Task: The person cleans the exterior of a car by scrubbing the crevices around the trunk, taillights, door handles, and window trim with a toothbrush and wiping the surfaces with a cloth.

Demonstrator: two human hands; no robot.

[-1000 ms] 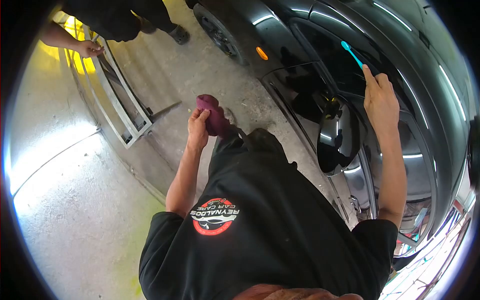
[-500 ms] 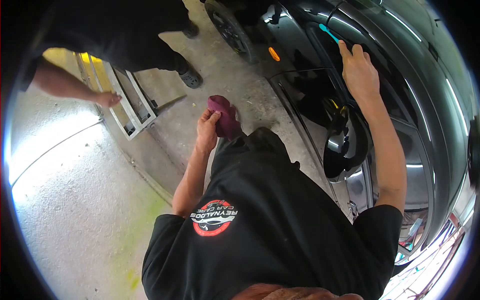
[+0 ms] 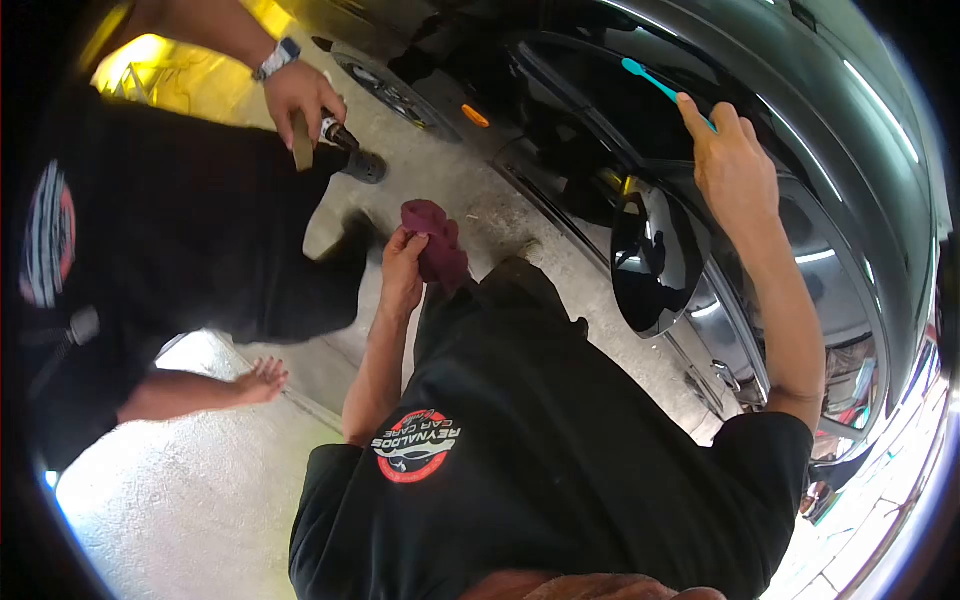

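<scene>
A black car (image 3: 700, 60) is filling the one to three o'clock area. A co-worker (image 3: 150, 250) is standing at nine o'clock. The right hand (image 3: 735, 165) is gripping a teal brush (image 3: 650, 80) against the window; the left hand (image 3: 400, 270) is clutching a maroon cloth (image 3: 435, 240) at center.
</scene>
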